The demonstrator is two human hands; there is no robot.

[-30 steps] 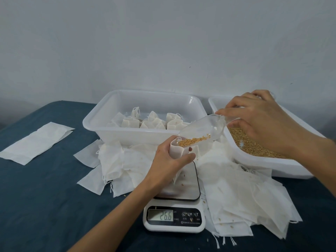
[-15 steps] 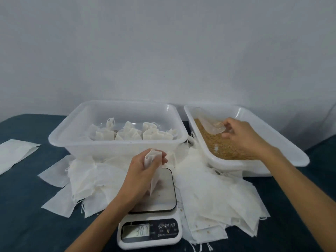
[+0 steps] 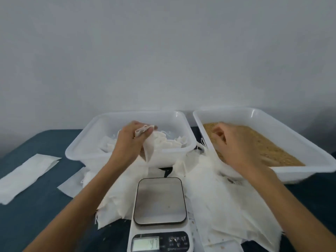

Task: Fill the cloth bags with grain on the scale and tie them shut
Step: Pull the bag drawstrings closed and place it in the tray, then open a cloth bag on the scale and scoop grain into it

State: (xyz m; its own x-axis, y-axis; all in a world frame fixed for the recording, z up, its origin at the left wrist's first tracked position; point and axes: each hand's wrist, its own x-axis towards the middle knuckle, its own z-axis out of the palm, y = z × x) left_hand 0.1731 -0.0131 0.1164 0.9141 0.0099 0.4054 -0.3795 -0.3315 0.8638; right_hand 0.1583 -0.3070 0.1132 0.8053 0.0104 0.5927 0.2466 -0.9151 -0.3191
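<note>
While a cloth bag [image 3: 148,142] is pinched in the left hand [image 3: 131,140] above the scale [image 3: 160,211], the right hand's [image 3: 234,148] grip cannot be judged, perhaps loosely curled.

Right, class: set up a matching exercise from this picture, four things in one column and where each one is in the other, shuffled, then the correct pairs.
Things
1. filled bag
2. grain
3. scale
4. tied bags

Places
A. in the right tub
B. on the table, nearest the camera
C. in the left tub
D. pinched in the left hand

Pairs: 1-D, 2-A, 3-B, 4-C
</note>
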